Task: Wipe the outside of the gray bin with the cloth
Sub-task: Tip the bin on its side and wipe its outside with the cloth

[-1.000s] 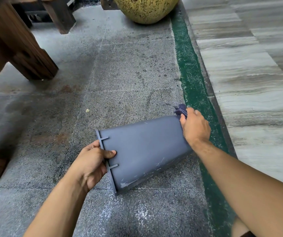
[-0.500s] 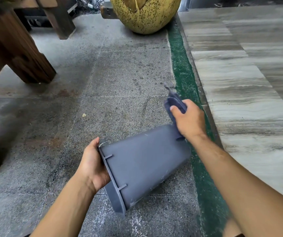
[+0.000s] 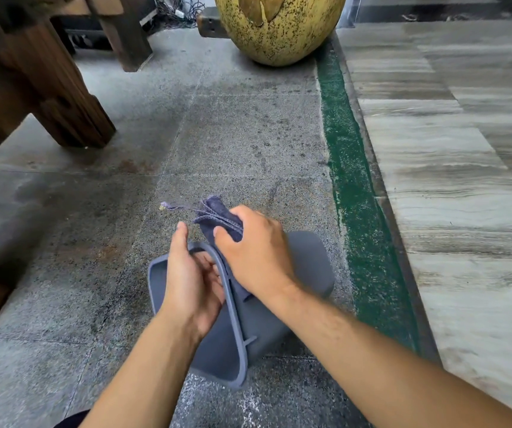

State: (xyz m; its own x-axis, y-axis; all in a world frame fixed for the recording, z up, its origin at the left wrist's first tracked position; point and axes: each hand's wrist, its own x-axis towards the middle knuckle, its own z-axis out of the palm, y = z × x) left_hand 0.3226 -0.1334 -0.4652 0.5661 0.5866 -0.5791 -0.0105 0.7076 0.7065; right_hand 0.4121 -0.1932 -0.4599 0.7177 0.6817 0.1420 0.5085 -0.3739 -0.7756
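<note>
The gray bin (image 3: 307,267) lies tipped on its side on the stone floor, its open mouth turned toward me and its base pointing away to the right. My left hand (image 3: 191,279) grips the top of the rim, fingers curled inside the mouth, thumb up along the edge. My right hand (image 3: 254,251) holds a bunched dark blue-gray cloth (image 3: 217,216) and presses it on the bin's outer wall just behind the rim. Part of the cloth sticks out beyond my fingers with a loose thread trailing left.
A large yellow speckled pot (image 3: 279,26) stands at the back. Dark wooden furniture legs (image 3: 60,97) rise at the left. A green strip (image 3: 350,180) and a raised pale stone ledge (image 3: 449,180) run along the right.
The bin has been turned so its mouth faces me. My right hand with the cloth moved from the base end to the rim end. My left hand shifted onto the rim's top.
</note>
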